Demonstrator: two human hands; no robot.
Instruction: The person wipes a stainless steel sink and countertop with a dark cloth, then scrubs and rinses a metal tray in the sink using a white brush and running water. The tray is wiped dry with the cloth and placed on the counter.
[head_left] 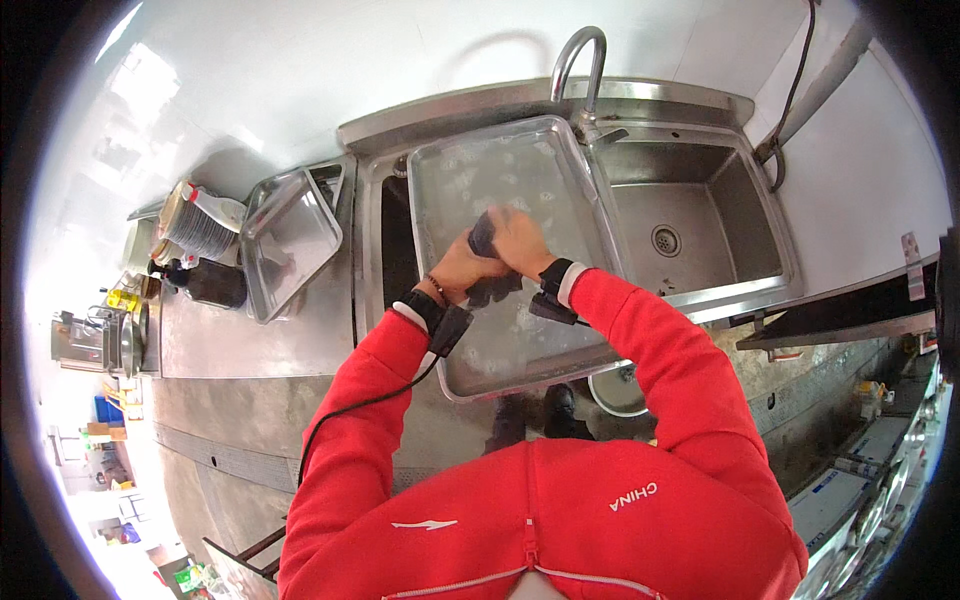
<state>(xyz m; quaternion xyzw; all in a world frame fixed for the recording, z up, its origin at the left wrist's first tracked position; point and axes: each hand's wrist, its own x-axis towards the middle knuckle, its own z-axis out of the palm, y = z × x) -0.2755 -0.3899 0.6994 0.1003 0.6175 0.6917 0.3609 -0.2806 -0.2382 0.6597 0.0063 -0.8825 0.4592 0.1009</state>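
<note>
Both my hands are closed close together on a dark grey cloth point(482, 236), which looks bunched up. My left hand point(463, 268) grips it from the left, and my right hand point(519, 243), a little blurred, grips it from the right and above. Dark folds hang below my fingers. Under them lies a large shallow metal tray point(540, 345), with whitish wet patches that look like suds across its bottom. It rests over the left sink basin and sticks out past the front edge. Black devices are strapped at both my wrists.
Right of the tray is a sink basin point(715, 222) with a drain, under a curved faucet point(596, 70). On the left counter point(200, 335) stand a tilted metal tray point(325, 235), stacked plates point(195, 235), a white spray bottle point(222, 208) and a dark bottle point(215, 284). A round basin point(620, 392) sits below.
</note>
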